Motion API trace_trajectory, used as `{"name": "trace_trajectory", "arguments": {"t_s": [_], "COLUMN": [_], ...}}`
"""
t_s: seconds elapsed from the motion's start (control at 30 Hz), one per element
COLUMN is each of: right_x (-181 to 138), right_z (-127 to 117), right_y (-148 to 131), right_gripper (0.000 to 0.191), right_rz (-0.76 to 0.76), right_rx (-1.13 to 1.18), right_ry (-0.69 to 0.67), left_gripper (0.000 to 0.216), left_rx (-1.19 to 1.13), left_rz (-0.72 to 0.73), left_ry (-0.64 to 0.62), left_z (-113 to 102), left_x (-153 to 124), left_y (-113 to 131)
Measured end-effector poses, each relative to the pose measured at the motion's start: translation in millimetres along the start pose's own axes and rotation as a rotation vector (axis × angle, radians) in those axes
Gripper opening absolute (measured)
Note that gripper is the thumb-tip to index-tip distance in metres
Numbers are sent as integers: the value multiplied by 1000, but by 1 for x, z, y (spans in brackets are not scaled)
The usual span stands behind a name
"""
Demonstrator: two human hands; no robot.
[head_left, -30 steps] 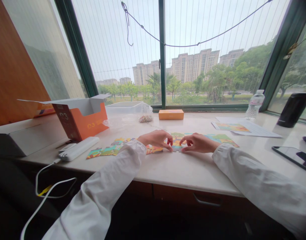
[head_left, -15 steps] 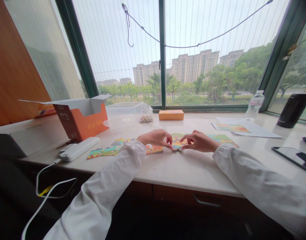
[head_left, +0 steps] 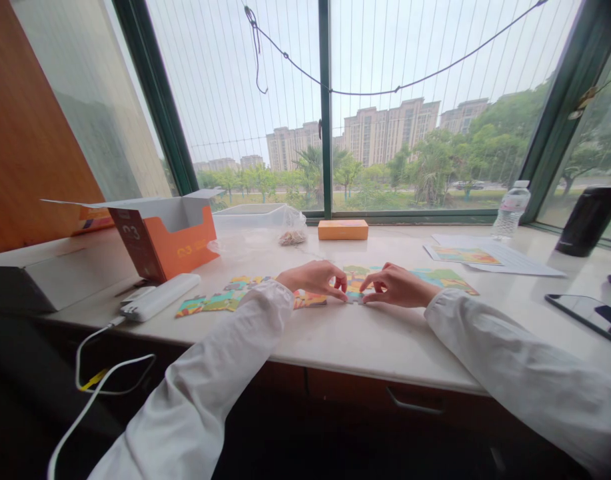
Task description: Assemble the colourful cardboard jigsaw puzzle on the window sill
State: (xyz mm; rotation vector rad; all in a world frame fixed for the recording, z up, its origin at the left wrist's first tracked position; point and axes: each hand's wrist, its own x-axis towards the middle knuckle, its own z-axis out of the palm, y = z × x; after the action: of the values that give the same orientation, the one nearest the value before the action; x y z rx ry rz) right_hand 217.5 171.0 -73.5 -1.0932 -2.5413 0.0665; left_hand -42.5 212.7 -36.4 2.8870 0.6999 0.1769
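A small jigsaw piece [head_left: 354, 298], coloured on top with a pale edge, sits between my two hands at the front of a coloured puzzle section [head_left: 355, 271]. My left hand [head_left: 319, 277] pinches its left side with thumb and fingertips. On the opposite side my right hand [head_left: 392, 285] grips it the same way, fingers curled. More joined puzzle pieces [head_left: 219, 300] lie to the left, partly hidden behind my left hand and sleeve. Another green puzzle section [head_left: 448, 280] extends beyond my right hand.
An orange open box [head_left: 178, 243] and a white power adapter [head_left: 162, 298] stand at left. Further back are a clear bag [head_left: 292, 233] of small bits and an orange carton [head_left: 342, 230]. Right: a picture sheet [head_left: 465, 255], water bottle [head_left: 511, 210], black flask [head_left: 590, 220] and phone [head_left: 585, 317].
The jigsaw piece has come down flatter against the table between my fingers. Both hands have barely shifted otherwise.
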Motion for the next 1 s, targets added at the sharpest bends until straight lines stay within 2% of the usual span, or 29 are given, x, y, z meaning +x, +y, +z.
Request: {"name": "trace_trajectory", "arguments": {"t_s": [0.53, 0.77, 0.9, 1.0], "right_x": [1, 3, 2, 2], "right_z": [0, -1, -2, -4], "right_y": [1, -8, -7, -7], "right_gripper": [42, 41, 44, 47], "right_rz": [-81, -71, -68, -15], "right_rx": [-9, 7, 35, 45], "right_ry": [24, 30, 23, 91], "left_gripper": [31, 37, 39, 43], "left_rx": [-74, -162, -229, -275], "left_rz": [-45, -67, -91, -139], "left_ry": [-9, -18, -23, 28], "left_z": [-1, -6, -19, -35], "left_x": [0, -4, -21, -47], "left_y": [8, 11, 14, 10]}}
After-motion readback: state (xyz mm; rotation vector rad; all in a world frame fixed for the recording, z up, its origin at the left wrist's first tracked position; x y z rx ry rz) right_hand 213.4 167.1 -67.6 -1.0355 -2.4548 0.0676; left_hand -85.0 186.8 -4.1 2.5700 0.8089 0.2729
